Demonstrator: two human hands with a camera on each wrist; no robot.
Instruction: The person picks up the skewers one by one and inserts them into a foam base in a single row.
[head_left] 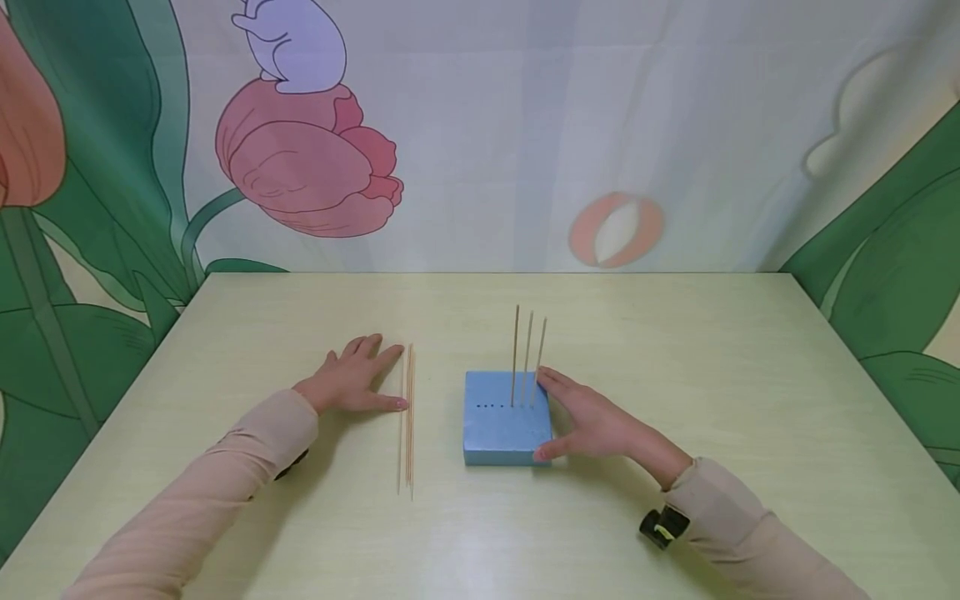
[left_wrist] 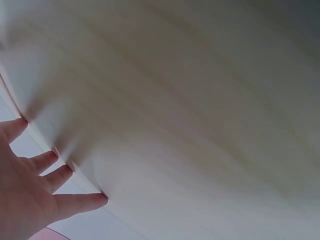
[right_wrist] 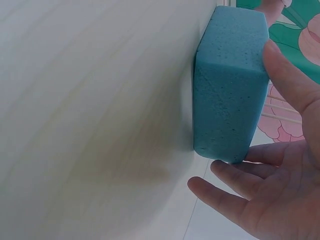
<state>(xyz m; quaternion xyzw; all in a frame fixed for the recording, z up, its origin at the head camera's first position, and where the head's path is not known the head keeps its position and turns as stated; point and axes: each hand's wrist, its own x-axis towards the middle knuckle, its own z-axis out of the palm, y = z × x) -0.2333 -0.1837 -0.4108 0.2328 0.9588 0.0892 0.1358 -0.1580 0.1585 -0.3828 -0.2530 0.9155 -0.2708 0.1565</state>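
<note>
Lower centre: your right hand (head_left: 591,421) grips the block (head_left: 495,435); three upright sticks (head_left: 514,357) fill it partly, bare holes (head_left: 492,406) remaining. Left of centre: your left hand (head_left: 351,380), fingers spread, touches uninserted loose sticks (head_left: 409,446).

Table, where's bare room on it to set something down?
Free table: between the right hand and the right edge, in front of the blue block, and a narrower strip between that block and the loose sticks. Crowded: where the left hand is at those sticks and the right hand holds the block.
</note>
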